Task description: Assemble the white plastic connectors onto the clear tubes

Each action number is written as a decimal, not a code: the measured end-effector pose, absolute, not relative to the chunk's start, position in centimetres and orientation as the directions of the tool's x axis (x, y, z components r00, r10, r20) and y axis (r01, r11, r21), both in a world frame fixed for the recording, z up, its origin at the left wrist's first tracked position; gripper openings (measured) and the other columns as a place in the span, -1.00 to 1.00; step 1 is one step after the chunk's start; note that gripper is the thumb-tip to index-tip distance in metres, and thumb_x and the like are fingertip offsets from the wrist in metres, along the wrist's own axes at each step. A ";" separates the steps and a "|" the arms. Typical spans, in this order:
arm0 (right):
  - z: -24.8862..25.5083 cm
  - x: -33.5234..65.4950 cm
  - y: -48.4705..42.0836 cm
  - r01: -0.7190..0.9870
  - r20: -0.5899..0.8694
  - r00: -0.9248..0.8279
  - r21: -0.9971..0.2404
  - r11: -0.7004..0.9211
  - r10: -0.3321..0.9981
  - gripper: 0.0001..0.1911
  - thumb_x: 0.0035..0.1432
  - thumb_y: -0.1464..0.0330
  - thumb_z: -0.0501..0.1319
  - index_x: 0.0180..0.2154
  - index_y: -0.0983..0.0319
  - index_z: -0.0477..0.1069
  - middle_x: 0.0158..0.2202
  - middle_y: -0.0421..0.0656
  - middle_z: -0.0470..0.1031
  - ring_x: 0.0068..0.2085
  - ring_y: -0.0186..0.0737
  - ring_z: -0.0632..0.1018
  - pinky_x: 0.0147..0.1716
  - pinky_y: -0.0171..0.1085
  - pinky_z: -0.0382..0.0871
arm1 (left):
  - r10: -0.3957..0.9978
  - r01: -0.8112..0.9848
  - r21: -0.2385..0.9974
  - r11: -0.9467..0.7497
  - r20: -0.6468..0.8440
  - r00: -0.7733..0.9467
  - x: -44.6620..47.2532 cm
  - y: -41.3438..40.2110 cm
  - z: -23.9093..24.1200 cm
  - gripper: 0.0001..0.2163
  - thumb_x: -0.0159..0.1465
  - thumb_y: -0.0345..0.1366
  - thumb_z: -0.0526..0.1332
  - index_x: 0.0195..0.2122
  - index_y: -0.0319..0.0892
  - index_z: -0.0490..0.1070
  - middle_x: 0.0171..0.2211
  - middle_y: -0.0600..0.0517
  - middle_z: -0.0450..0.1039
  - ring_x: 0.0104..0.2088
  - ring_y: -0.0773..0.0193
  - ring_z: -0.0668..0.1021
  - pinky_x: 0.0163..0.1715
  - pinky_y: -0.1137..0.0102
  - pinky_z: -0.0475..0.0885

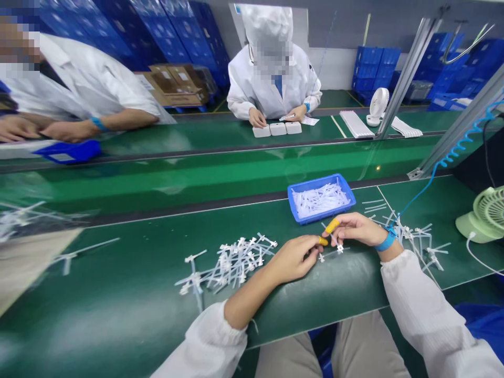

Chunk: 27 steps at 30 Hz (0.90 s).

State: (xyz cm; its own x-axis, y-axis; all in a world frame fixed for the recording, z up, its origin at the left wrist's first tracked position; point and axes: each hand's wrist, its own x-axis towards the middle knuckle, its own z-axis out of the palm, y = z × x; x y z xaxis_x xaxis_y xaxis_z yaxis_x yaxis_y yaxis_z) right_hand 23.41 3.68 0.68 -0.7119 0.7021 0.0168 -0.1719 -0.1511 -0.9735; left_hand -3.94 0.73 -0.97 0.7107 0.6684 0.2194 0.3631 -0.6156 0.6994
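My left hand point(296, 258) is closed, thumb and fingers together, with a small white clip and a thin strip, apparently a cable tie point(322, 258), at its fingertips. Beside it, my right hand point(357, 229) pinches another pale cable tie point(340, 249) with a white clip on its end. Both hands wear yellow finger covers, and the fingers partly hide the ties. Left of my left hand lies a loose pile of clipped cable ties point(240, 260). Just beyond my hands stands a blue tray point(293, 207) filled with thin whitish strips.
More ties point(429, 249) lie right of my right hand, near a light green fan point(488, 212) and a coiled blue cord point(452, 155) clipped at my wrist. Brownish sheet material point(35, 262) covers the left. Across the green bench, two co-workers in white handle white boxes point(277, 129) and a blue tray point(73, 151).
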 end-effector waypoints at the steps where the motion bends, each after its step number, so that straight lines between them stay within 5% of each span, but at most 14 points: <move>1: 0.7 23.4 3.7 -0.175 0.018 -0.701 -0.973 -0.147 0.713 -0.69 0.34 0.25 0.46 0.02 0.30 0.66 -0.18 -0.05 0.72 -0.25 -0.26 0.69 -0.19 -0.31 0.61 | 0.658 0.352 0.702 -0.619 0.219 0.720 -4.0 0.7 -1.0 -0.72 0.39 -0.49 0.08 0.00 -0.11 0.50 -0.13 0.00 0.64 -0.17 0.20 0.63 -0.11 0.35 0.47; 5: 0.6 23.6 3.8 -0.188 0.002 -0.650 -0.969 -0.158 0.760 -0.69 0.27 0.27 0.53 -0.03 0.28 0.66 -0.09 -0.02 0.73 -0.29 -0.29 0.68 -0.20 -0.30 0.64 | 0.626 0.347 0.684 -0.641 0.204 0.753 -4.1 0.6 -0.7 -0.69 0.34 -0.53 0.08 -0.01 -0.11 0.49 -0.13 -0.01 0.60 -0.13 0.17 0.62 -0.07 0.32 0.48; 8: 0.1 23.8 4.1 -0.160 -0.058 -0.627 -0.966 -0.202 0.777 -0.63 0.18 0.30 0.58 -0.02 0.25 0.64 -0.02 -0.01 0.72 -0.22 -0.25 0.72 -0.13 -0.26 0.67 | 0.557 0.317 0.642 -0.698 0.209 0.804 -4.1 0.6 -0.5 -0.84 0.46 -0.35 0.20 0.01 -0.11 0.50 -0.08 -0.05 0.59 -0.05 0.11 0.59 0.00 0.28 0.46; 14: -1.8 23.5 4.8 -0.034 -0.185 -0.615 -0.965 -0.260 0.766 -0.54 0.06 0.31 0.61 -0.04 0.27 0.59 -0.13 -0.04 0.73 -0.23 -0.23 0.72 -0.10 -0.22 0.65 | 0.530 0.297 0.632 -0.716 0.214 0.821 -3.9 1.0 -1.3 -0.88 0.55 -0.24 0.21 -0.03 -0.11 0.52 -0.06 -0.05 0.59 0.00 0.12 0.56 0.08 0.28 0.43; 27: -2.5 22.5 4.8 0.288 -0.082 -0.517 -0.954 0.083 0.852 -0.75 0.19 0.19 0.47 -0.20 0.23 0.63 -0.40 -0.21 0.62 -0.36 -0.25 0.57 -0.32 -0.30 0.43 | 0.536 0.291 0.636 -0.714 0.229 0.813 -4.0 1.3 -1.7 -0.87 0.57 -0.25 0.20 0.00 -0.12 0.52 -0.06 -0.05 0.59 0.00 0.13 0.57 0.07 0.28 0.43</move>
State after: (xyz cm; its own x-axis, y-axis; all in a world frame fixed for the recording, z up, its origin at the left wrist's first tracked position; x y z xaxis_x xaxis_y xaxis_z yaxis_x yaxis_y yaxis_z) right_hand 22.51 4.83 -2.53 -0.5173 0.8518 -0.0824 0.2880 0.0826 -0.9541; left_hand -4.01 1.30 -1.68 0.8129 0.5356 0.2288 0.2914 -0.7142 0.6363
